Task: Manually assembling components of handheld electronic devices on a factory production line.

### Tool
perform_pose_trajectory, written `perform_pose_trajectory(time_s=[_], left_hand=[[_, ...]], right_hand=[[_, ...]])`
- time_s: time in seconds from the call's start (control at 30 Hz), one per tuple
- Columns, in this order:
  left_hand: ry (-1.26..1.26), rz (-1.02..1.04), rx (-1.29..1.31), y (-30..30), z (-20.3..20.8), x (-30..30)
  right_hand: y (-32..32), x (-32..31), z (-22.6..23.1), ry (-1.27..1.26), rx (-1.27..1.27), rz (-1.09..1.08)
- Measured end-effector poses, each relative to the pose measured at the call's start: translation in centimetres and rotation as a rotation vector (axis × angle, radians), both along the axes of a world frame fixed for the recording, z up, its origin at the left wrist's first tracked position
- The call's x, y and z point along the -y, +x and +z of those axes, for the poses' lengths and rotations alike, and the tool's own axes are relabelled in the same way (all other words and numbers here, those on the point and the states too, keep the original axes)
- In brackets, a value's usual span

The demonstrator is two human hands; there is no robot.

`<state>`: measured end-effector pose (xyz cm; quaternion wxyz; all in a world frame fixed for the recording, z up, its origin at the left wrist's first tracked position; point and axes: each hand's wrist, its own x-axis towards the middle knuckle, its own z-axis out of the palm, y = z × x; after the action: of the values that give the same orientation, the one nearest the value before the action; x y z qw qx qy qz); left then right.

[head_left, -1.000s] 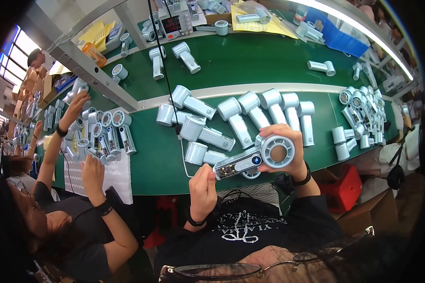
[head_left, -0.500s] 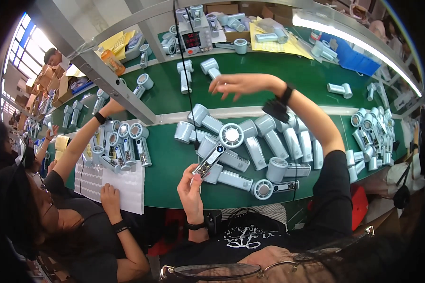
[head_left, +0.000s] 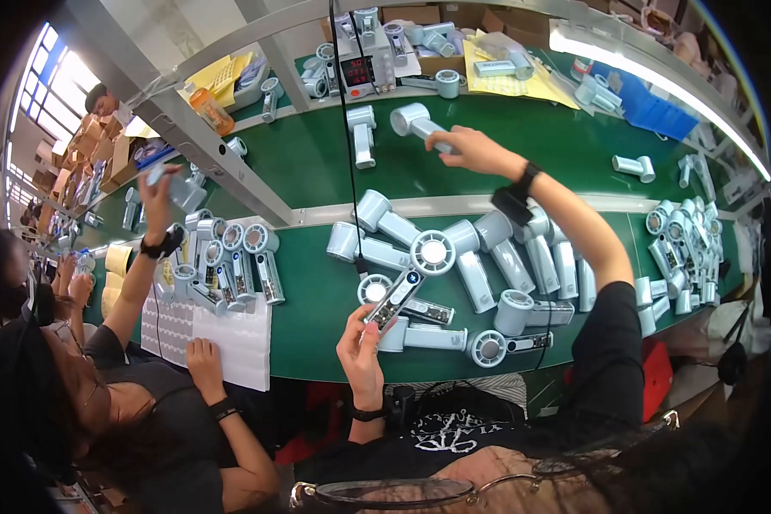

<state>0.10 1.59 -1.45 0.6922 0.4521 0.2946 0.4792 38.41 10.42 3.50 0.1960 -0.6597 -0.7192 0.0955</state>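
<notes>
The green surface [head_left: 304, 343] is bordered along its far edge by a pale metal rail [head_left: 317, 215], with a second green top [head_left: 522, 133] beyond. From the surface's far left corner a grey metal post [head_left: 199, 141] slants up, a whitish panel [head_left: 193, 36] behind it. A bright tube lamp [head_left: 651, 98] crosses above the far right corner. Past the left edge, stacked cartons [head_left: 90, 133] stand below a barred window [head_left: 51, 73]. A red stool [head_left: 656, 377] sits by the near right corner.
</notes>
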Motion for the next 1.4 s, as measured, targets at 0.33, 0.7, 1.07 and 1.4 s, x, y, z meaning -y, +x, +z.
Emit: perform_pose_trajectory(time_s=[0.33,0.7,1.07,1.4], left_hand=[[0.106,0.142,0.156,-0.4,0.2,0.9],[0.168,0.05,0.101,-1.9,1.2,2.7],[0.334,-0.107,-0.044,-2.2,2.4,1.1],[0.7,-0.148,-0.336,-0.2,4.2,1.9]], right_hand=[[-4.4,17.8,7.3,-0.166,0.081,0.349],[-10.1,17.1,1.8,-0.098,0.426,0.436],[-14.5,18.8,4.2,0.222,-0.488,0.141],[-15.1,20.5,3.2,0.404,-0.628,-0.004]])
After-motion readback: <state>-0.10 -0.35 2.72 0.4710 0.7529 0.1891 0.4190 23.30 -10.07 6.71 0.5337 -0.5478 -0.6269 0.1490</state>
